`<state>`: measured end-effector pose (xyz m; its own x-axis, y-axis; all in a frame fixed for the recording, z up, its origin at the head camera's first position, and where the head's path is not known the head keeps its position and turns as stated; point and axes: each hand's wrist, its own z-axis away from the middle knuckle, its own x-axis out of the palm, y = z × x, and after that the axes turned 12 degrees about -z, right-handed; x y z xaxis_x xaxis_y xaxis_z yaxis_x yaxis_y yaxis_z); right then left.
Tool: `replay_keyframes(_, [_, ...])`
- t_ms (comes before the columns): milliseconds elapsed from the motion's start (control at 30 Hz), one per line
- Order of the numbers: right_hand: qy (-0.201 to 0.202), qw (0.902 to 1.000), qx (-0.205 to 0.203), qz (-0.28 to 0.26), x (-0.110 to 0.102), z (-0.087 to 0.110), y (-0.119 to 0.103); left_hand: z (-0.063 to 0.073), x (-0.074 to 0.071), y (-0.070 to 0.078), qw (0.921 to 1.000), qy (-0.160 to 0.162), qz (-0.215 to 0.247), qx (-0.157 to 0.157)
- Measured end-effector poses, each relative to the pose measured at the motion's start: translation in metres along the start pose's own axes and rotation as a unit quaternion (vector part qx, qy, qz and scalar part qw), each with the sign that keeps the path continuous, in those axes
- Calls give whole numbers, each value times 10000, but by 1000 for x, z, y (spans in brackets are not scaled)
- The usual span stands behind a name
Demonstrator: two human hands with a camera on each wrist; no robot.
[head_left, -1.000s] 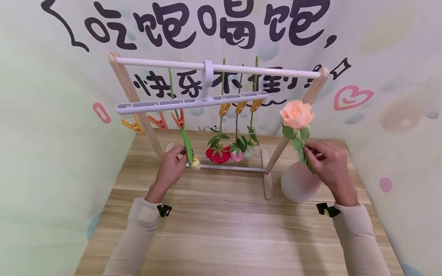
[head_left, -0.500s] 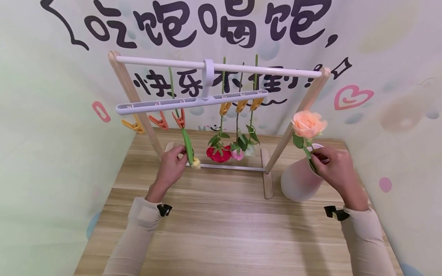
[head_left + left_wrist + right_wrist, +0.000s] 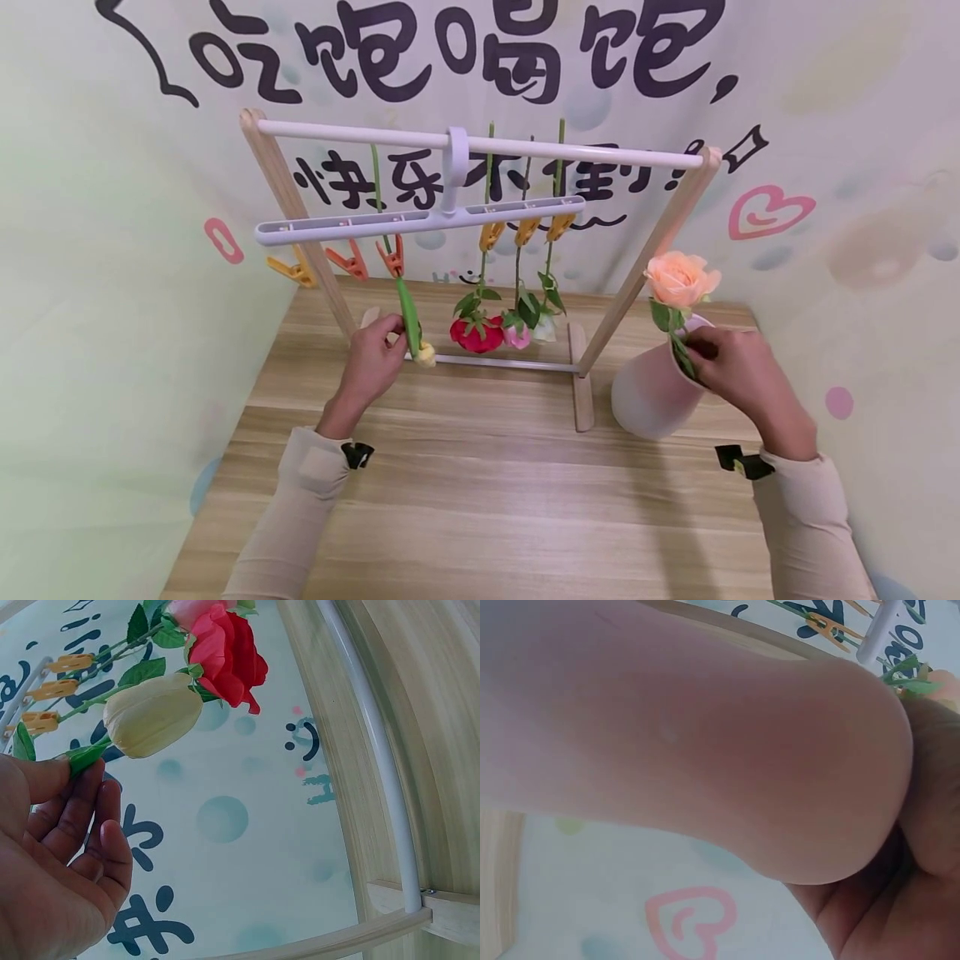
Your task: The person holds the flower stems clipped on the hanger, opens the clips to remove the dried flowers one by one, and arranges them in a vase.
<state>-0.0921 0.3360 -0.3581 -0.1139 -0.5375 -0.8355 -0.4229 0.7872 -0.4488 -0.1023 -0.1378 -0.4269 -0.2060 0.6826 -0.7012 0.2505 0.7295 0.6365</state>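
On the left, my left hand (image 3: 375, 354) pinches the green leaf and stem of a pale yellow tulip (image 3: 154, 714) between thumb and forefinger. That tulip hangs head down from an orange clip (image 3: 393, 258) on a lilac hanger (image 3: 352, 226). At the right, my right hand (image 3: 738, 371) pinches the leafy stem of a peach rose (image 3: 681, 279) at the mouth of a pink and white vase (image 3: 651, 398). The bloom stands above the rim; the stem's lower end is hidden. In the right wrist view the vase (image 3: 727, 765) covers most of the fingers.
The hanger hooks over the white rod of a wooden rack (image 3: 279, 179). A red flower (image 3: 478, 335), a pink one (image 3: 517, 336) and a white one (image 3: 545, 328) hang from yellow clips. Further left hang an orange clip (image 3: 349, 260) and a yellow clip (image 3: 292, 268), holding nothing.
My right hand has moved right and down with the peach rose, bringing its stem to the vase mouth. The left hand keeps its hold on the tulip.
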Motion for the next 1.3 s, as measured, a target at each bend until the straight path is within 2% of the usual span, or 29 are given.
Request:
replay_keyframes(133, [-107, 9999, 69, 0, -3, 0, -2, 0, 0, 0, 10000, -19, 11, -9])
replay_keyframes(300, [18, 10000, -5, -11, -6, 2, -4, 1, -1, 0, 10000, -46, 25, 0])
replay_keyframes(567, [725, 9971, -224, 20, -17, 12, -12, -2, 0, -1, 10000, 27, 24, 66])
replay_keyframes(733, [1087, 9929, -479, 31, -21, 10, -24, -1, 0, -1, 9999, 41, 40, 83])
replay_keyframes(900, [1476, 9860, -749, -199, -16, 0, -44, -1, -1, -1, 10000, 1, 46, 37])
replay_keyframes(1033, [1731, 9776, -1118, -435, -8, -13, -61, 0, -1, -1, 10000, -17, 75, 20])
replay_keyframes(1200, [1598, 9735, -1487, -682, 6, -31, -79, 0, -2, -1, 10000, -46, 72, 9])
replay_keyframes(1300, [1490, 9694, -1579, -1143, 20, -41, -91, 0, -2, -1, 10000, -27, 28, 12])
